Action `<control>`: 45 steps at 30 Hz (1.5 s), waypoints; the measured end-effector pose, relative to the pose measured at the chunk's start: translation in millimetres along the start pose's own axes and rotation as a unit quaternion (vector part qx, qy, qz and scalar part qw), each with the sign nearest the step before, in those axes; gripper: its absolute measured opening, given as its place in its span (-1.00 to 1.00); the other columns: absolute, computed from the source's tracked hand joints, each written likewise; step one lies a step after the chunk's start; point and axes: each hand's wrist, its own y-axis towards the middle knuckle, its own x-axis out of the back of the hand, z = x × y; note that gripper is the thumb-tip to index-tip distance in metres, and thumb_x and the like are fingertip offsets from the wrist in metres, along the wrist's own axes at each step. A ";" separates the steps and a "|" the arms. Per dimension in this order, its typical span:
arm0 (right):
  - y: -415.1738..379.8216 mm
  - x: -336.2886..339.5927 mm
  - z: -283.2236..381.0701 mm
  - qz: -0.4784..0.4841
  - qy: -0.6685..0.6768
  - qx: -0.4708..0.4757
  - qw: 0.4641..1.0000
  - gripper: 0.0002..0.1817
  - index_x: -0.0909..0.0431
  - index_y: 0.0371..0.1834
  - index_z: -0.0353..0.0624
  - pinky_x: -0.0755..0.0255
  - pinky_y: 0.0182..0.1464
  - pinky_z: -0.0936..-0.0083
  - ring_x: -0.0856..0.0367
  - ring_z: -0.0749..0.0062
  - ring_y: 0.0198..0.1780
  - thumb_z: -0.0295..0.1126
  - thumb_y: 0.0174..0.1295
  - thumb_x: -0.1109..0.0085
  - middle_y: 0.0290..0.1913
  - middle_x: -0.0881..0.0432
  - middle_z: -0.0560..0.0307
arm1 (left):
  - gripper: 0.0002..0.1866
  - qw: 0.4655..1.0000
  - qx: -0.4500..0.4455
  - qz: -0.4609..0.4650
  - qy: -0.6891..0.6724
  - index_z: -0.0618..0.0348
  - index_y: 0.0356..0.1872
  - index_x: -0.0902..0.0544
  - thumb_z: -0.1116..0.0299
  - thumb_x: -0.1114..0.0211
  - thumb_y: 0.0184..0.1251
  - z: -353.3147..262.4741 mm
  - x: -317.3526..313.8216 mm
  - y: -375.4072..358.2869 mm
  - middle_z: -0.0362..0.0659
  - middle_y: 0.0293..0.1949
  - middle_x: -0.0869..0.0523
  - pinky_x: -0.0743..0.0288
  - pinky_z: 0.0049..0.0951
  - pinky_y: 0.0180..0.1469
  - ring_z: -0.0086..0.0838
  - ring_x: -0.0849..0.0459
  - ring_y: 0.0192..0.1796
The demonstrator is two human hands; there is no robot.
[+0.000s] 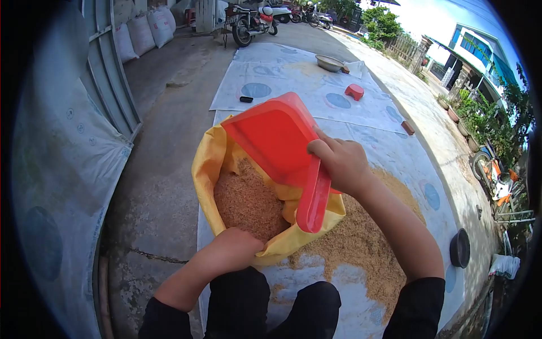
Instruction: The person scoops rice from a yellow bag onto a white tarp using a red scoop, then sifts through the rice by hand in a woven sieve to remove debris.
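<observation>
My right hand is wrapped round a red plastic dustpan near the base of its handle. The pan is tilted above the mouth of a yellow sack, and its inner face looks bare. Brown, grain-like material, perhaps husks, fills much of the sack. At the near rim, my left hand is closed on the sack's edge, its fingertips hidden inside. To the right of the sack, a loose pile of similar, lighter material lies spread on a pale sheet.
Farther up the sheet are a metal basin, a red plastic stool-like item, a small black object and a brick. A dark bowl lies at the right edge. A metal gate stands left; a motorbike is parked behind.
</observation>
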 end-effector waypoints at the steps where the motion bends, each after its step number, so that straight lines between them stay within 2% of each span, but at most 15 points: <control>1: -9.3 4.7 -2.9 -0.011 0.032 -0.032 0.999 -0.69 -0.33 -0.27 -0.02 -0.47 -0.47 0.35 -0.63 0.22 -0.42 -0.42 -0.10 -0.18 -0.12 -0.59 -0.07 | -0.84 1.000 -0.006 -0.004 -0.001 0.13 -0.42 -0.61 0.48 -0.17 -0.11 -0.3 -1.4 -1.1 0.01 -0.56 -0.61 -0.49 -0.17 -0.30 -0.09 -0.63 -0.38; 3: -30.2 10.6 -8.2 -0.018 0.061 -0.075 0.995 -0.68 -0.35 -0.26 -0.01 -0.46 -0.45 0.34 -0.63 0.23 -0.43 -0.43 -0.12 -0.20 -0.19 -0.61 -0.02 | -0.85 1.000 -0.014 -0.015 -0.003 0.12 -0.43 -0.61 0.49 -0.18 -0.12 -0.2 -4.1 -4.7 0.01 -0.58 -0.60 -0.48 -0.18 -0.33 -0.09 -0.62 -0.41; 6: -76.2 18.8 -20.2 -0.054 0.132 -0.247 0.959 -0.66 -0.37 -0.23 -0.04 -0.43 -0.43 0.37 -0.61 0.21 -0.44 -0.47 -0.13 -0.20 -0.36 -0.60 0.04 | -0.85 1.000 0.012 -0.004 -0.004 0.12 -0.46 -0.62 0.51 -0.20 -0.17 -0.6 -7.0 -7.1 0.00 -0.58 -0.59 -0.47 -0.18 -0.34 -0.08 -0.61 -0.41; 8: -121.1 16.4 -38.7 -0.139 0.221 -0.350 0.899 -0.68 -0.38 -0.23 -0.08 -0.40 -0.45 0.43 -0.56 0.20 -0.51 -0.47 -0.11 -0.17 -0.52 -0.54 0.10 | -0.84 1.000 0.013 -0.020 -0.018 0.13 -0.50 -0.62 0.51 -0.20 -0.22 -1.8 -9.5 -9.8 0.01 -0.59 -0.58 -0.45 -0.16 -0.35 -0.07 -0.59 -0.43; 14: -307.4 34.6 -35.4 -0.214 0.191 -0.536 0.794 -0.71 -0.36 -0.26 -0.19 -0.34 -0.10 0.41 -0.43 0.41 -0.17 -0.52 -0.13 -0.11 -0.26 -0.42 0.13 | -0.87 0.998 0.016 -0.044 0.033 0.15 -0.51 -0.62 0.49 -0.21 -0.20 -6.1 -21.0 -14.4 0.08 -0.64 -0.53 -0.39 -0.14 -0.44 -0.03 -0.54 -0.49; 16: -377.1 36.2 -7.2 -0.284 0.177 -0.656 0.677 -0.70 -0.36 -0.26 -0.17 -0.35 -0.11 0.45 -0.43 0.43 -0.19 -0.52 -0.14 -0.12 -0.27 -0.42 0.15 | -0.84 0.999 0.021 -0.025 0.018 0.20 -0.46 -0.62 0.52 -0.19 -0.17 -3.8 -27.9 -13.2 0.09 -0.60 -0.54 -0.39 -0.16 -0.38 0.00 -0.53 -0.45; 18: -436.6 40.0 40.1 -0.316 0.140 -0.701 0.624 -0.69 -0.36 -0.26 -0.16 -0.35 -0.11 0.45 -0.43 0.43 -0.20 -0.52 -0.15 -0.13 -0.26 -0.42 0.16 | -0.82 0.999 0.035 -0.008 0.004 0.24 -0.41 -0.61 0.54 -0.17 -0.14 -12.0 -19.5 -1.3 0.10 -0.56 -0.54 -0.40 -0.18 -0.32 0.03 -0.51 -0.42; 20: -499.8 30.3 94.4 -0.302 0.073 -0.743 0.592 -0.69 -0.37 -0.25 -0.15 -0.36 -0.12 0.45 -0.43 0.43 -0.23 -0.52 -0.14 -0.13 -0.29 -0.41 0.16 | -0.58 0.985 0.122 0.122 0.030 0.24 -0.07 -0.56 0.64 -0.05 -0.06 -26.0 -5.8 9.0 0.22 -0.21 -0.59 -0.40 -0.17 -0.11 0.02 -0.57 -0.16; 21: -517.7 26.9 124.5 -0.292 0.059 -0.765 0.572 -0.69 -0.37 -0.25 -0.15 -0.37 -0.13 0.45 -0.45 0.43 -0.24 -0.50 -0.13 -0.15 -0.30 -0.44 0.15 | -0.58 0.985 0.110 0.130 0.037 0.24 -0.07 -0.56 0.64 -0.05 -0.06 -26.4 -5.3 12.3 0.22 -0.21 -0.59 -0.40 -0.17 -0.11 0.02 -0.57 -0.16; 24: -550.2 17.6 210.5 -0.232 0.009 -0.840 0.490 -0.66 -0.38 -0.23 -0.16 -0.39 -0.14 0.45 -0.50 0.41 -0.25 -0.43 -0.11 -0.25 -0.32 -0.52 0.11 | -0.58 1.000 -0.011 -0.015 -0.009 0.29 -0.10 -0.55 0.68 0.01 -0.08 -14.0 -20.7 14.0 0.19 -0.33 -0.57 -0.39 -0.18 -0.20 0.09 -0.52 -0.26; 29: -578.8 -10.1 328.3 -0.222 -0.002 -0.885 0.410 -0.59 -0.37 -0.18 -0.19 -0.40 -0.11 0.47 -0.53 0.42 -0.20 -0.37 -0.07 -0.33 -0.28 -0.56 0.09 | -0.67 0.995 -0.002 -0.091 0.050 0.35 -0.16 -0.56 0.66 -0.06 -0.04 -15.9 -37.6 18.0 0.21 -0.40 -0.54 -0.38 -0.17 -0.26 0.09 -0.47 -0.33; 31: -577.2 -20.0 350.6 -0.278 -0.013 -0.903 0.327 -0.58 -0.36 -0.16 -0.21 -0.41 -0.10 0.46 -0.53 0.43 -0.19 -0.39 -0.07 -0.33 -0.26 -0.56 0.08 | -0.69 0.993 0.012 -0.098 0.062 0.36 -0.18 -0.56 0.65 -0.07 -0.04 -23.3 -43.1 20.5 0.21 -0.40 -0.54 -0.38 -0.16 -0.25 0.09 -0.47 -0.34; 37: -597.7 -48.7 347.2 -0.271 -0.003 -0.907 0.322 -0.60 -0.36 -0.19 -0.20 -0.41 -0.14 0.45 -0.50 0.44 -0.23 -0.42 -0.07 -0.34 -0.33 -0.49 0.17 | -0.75 0.988 0.051 -0.092 0.116 0.35 -0.23 -0.58 0.59 -0.13 0.00 -41.3 -49.5 22.3 0.21 -0.38 -0.54 -0.37 -0.14 -0.23 0.09 -0.47 -0.31; 41: -629.7 -86.7 284.5 -0.326 0.024 -0.879 0.346 -0.50 -0.33 -0.10 -0.27 -0.42 -0.07 0.41 -0.57 0.28 -0.14 -0.38 -0.09 -0.35 -0.22 -0.57 -0.02 | -0.74 0.985 0.044 -0.101 0.134 0.32 -0.21 -0.58 0.56 -0.14 0.00 -46.0 -53.2 24.7 0.21 -0.35 -0.56 -0.38 -0.13 -0.18 0.11 -0.48 -0.27; 45: -631.6 -122.0 221.6 -0.322 0.038 -0.886 0.333 -0.48 -0.32 -0.08 -0.28 -0.43 -0.06 0.40 -0.58 0.24 -0.13 -0.39 -0.09 -0.35 -0.16 -0.57 -0.03 | -0.70 0.984 0.033 -0.095 0.147 0.30 -0.17 -0.58 0.57 -0.13 -0.01 -61.5 -52.4 28.8 0.24 -0.28 -0.56 -0.38 -0.12 -0.10 0.13 -0.49 -0.19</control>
